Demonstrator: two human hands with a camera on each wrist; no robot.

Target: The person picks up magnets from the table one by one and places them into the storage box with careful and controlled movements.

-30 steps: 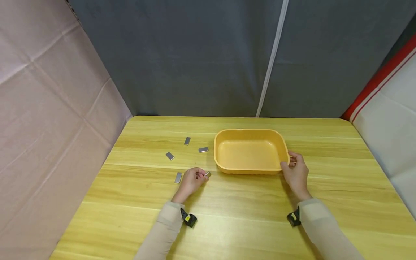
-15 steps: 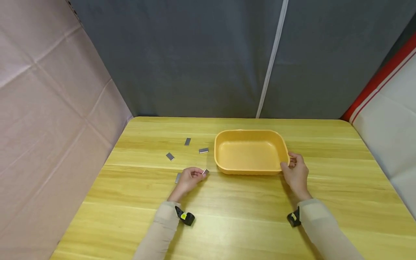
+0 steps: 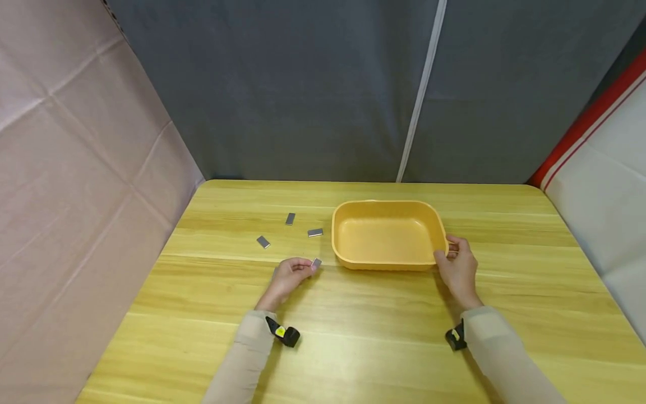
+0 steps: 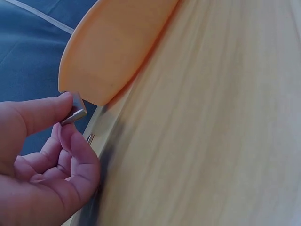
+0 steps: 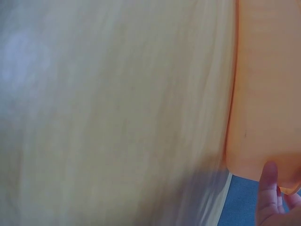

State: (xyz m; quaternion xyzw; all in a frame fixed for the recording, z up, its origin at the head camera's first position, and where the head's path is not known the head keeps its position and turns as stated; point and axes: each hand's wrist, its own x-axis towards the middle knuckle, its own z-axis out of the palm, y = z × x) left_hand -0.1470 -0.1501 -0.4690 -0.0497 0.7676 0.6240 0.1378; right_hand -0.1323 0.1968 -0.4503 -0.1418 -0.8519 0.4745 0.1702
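Observation:
My left hand (image 3: 289,276) pinches a small flat rectangular metal block (image 3: 315,262) between thumb and fingertips, left of the yellow-orange plastic basin (image 3: 386,265). The left wrist view shows this block (image 4: 76,109) tilted, one bright edge outward, and the other fingers curled below it. At the basin's right end, my right hand (image 3: 458,275) grips the rim, its thumb (image 5: 268,181) on the near side in the right wrist view. No object shows inside the basin. Similar grey blocks lie on the table: one far back (image 3: 290,219), one beside the basin (image 3: 315,232), one further left (image 3: 263,242).
Another block (image 3: 275,271) is mostly hidden behind my left hand. The wood-grain table (image 3: 373,342) ends at a dark grey fabric wall (image 3: 303,101). Pale cloth (image 3: 75,213) hangs on the left, and white cloth with a red border (image 3: 615,185) on the right.
My left hand has drawn slightly left with the pinched block and turned it, and it now covers most of the block lying behind it. The right hand keeps its grip on the basin.

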